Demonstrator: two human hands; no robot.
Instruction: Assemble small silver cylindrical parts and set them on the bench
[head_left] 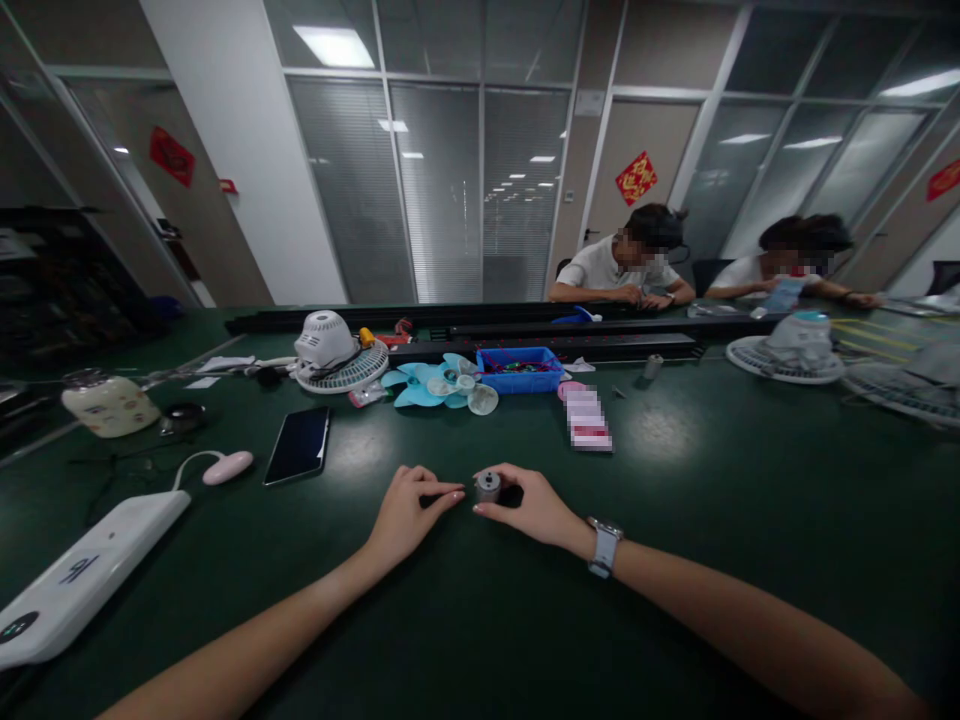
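Observation:
A small cylindrical metal motor [488, 488] stands upright on the dark green table, its top face with a dark centre turned up. The thumb and fingers of my right hand [532, 505] are closed around its right side. Just left of the motor is my left hand [412, 508], thumb and index fingertips brought together in a pinch that points at it. Whatever may be between those fingertips is too small to make out. A small gap seems to separate them from the motor.
Beyond my hands lie light-blue fan blades [431, 382], a blue bin [521, 372] of small parts and a white fan housing [330, 345]. A phone [298, 446] and a white power strip [94, 570] are at left. Another motor [653, 367] stands far right. Two people sit opposite.

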